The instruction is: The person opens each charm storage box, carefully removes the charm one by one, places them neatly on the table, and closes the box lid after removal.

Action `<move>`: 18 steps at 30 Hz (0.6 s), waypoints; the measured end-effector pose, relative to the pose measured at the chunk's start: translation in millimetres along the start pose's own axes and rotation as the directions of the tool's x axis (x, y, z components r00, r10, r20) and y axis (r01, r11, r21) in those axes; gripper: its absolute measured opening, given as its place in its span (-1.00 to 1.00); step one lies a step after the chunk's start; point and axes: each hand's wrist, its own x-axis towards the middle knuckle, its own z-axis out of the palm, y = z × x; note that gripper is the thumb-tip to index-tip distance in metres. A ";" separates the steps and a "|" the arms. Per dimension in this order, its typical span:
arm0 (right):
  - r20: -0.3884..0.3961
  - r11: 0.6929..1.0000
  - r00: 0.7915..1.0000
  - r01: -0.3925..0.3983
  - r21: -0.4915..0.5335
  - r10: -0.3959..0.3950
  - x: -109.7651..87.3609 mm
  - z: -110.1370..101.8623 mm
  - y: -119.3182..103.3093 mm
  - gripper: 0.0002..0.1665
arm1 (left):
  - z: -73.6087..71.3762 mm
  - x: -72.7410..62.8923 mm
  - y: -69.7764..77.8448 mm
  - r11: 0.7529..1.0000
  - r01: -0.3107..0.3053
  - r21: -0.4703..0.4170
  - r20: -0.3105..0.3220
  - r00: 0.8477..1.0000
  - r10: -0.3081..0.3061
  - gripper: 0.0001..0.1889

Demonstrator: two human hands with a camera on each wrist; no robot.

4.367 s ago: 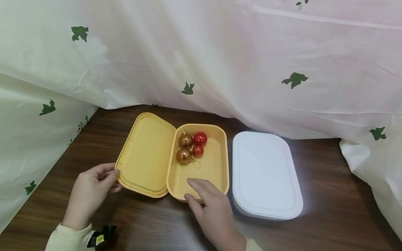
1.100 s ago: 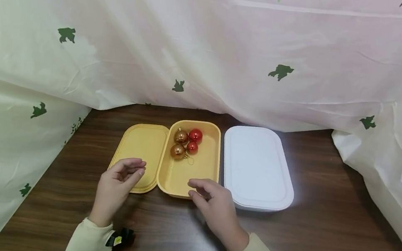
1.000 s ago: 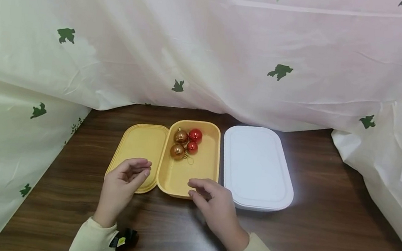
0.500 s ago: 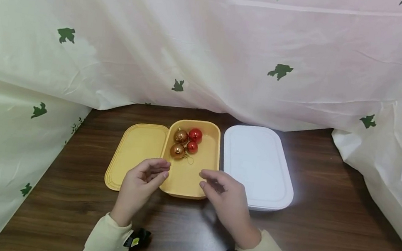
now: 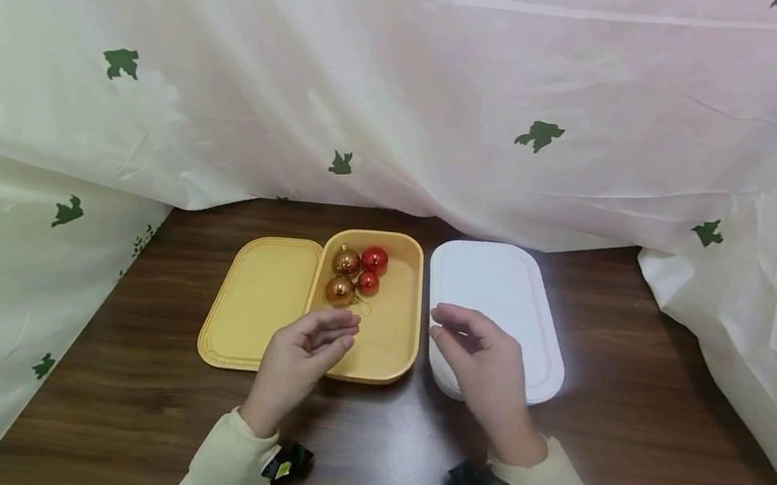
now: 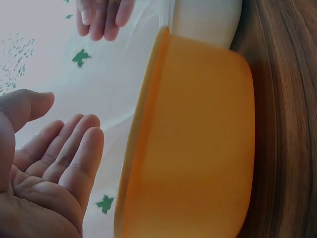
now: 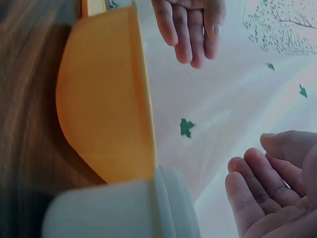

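My left hand (image 5: pixel 305 358) hovers over the near left part of a yellow box (image 5: pixel 387 339), its fingers relaxed and nothing in them. In the left wrist view its palm shows bare, apart from the box wall. The box has no lid on; two gold baubles (image 5: pixel 340 291) and two red baubles (image 5: pixel 375 260) lie together in its far left part. A yellow lid (image 5: pixel 258 299) lies flat to the left of the box. My right hand (image 5: pixel 489 368), also loosely bent and holding nothing, is above the near left corner of a white box with its lid on (image 5: pixel 500 284).
All of it stands on a dark wooden table (image 5: pixel 645 403). A pale cloth (image 5: pixel 409 75) with green bird prints hangs behind and at both sides. The white box stands close beside the yellow box's right side.
Earlier my left hand held the yellow lid's edge; it let go and moved right over the yellow box. My right hand moved right, from the yellow box to above the white one.
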 end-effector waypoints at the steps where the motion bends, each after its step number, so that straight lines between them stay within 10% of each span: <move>1: -0.005 1.000 1.000 -0.008 -0.017 0.008 1.5 -2.4 0.7 -0.71 | 2.4 0.6 0.3 1.000 0.008 -0.007 0.011 1.000 -0.008 -0.70; 18: -0.098 0.959 0.984 -0.169 -0.228 0.150 20.4 -40.4 20.2 -0.70 | 43.7 12.5 -0.3 0.998 0.059 0.011 0.151 0.987 -0.060 -0.62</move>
